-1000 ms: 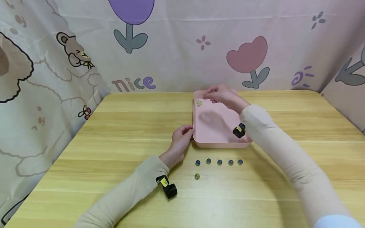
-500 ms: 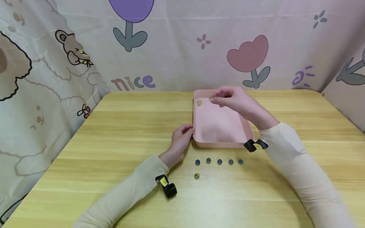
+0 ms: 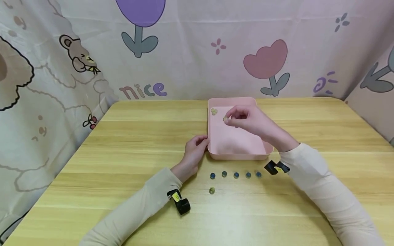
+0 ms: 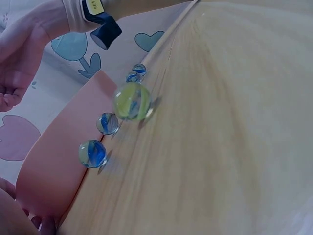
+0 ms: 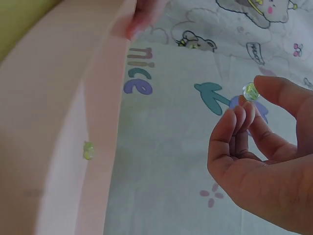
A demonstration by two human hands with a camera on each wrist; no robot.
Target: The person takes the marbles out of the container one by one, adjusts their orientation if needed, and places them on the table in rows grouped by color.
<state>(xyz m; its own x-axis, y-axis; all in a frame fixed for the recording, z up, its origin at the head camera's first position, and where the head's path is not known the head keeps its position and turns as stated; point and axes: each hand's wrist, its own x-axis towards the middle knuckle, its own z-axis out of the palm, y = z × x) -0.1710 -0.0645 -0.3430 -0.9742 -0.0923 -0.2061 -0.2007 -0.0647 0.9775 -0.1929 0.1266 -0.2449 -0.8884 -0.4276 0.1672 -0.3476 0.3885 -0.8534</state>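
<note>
My right hand pinches a yellow-green glass marble between thumb and fingertips, above the pink tray. A small cluster of yellow-green marbles lies in the tray's far left corner. At the tray's left side near the front, my left hand holds the rim with thumb and fingers; its exact grip is partly hidden. In front of the tray, several blue-streaked marbles form a row on the table. One yellow-green marble sits nearer, below the row's left end.
The wooden table extends to both sides of the tray. Right behind its back edge hangs a printed curtain, and another patterned stretch runs along the left. A black camera is strapped to the left wrist.
From the tray's far end, my right hand has drawn back toward the middle, the marble between its fingers now plainly visible. The left hand and the marbles on the table stay put.
</note>
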